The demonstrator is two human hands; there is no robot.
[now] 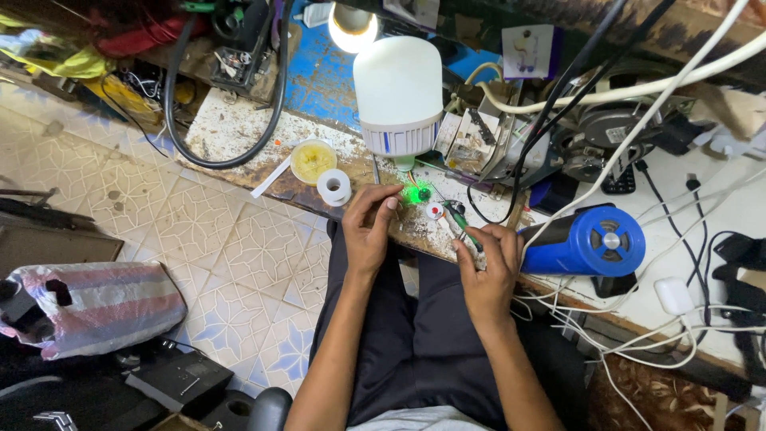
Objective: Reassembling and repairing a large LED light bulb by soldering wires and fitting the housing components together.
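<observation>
Both hands crowd bench edge [303, 191]: left hand [369, 227] beside green-lit part [416, 193], right hand [487, 267] gripping tool [463, 227]

The left hand [369, 227] touches a small green part [418, 193] under a big white bulb [397, 92]. The right hand [488, 267] grips a green-handled tool [461, 221].

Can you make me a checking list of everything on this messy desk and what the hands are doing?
Surface: worn wooden bench, scratched and stained.
Job's things: big white bulb standing base-down; small glowing green part beneath it; thin green-handled tool.
Clutter: yellow paste tin, white wire spool, blue heat gun.
Hands: left hand pinches by the green part; right hand grips the tool.
Cables: thick black loop; white cords across the right side.
Surroundings: tiled floor, striped bag, lit lamp.
</observation>
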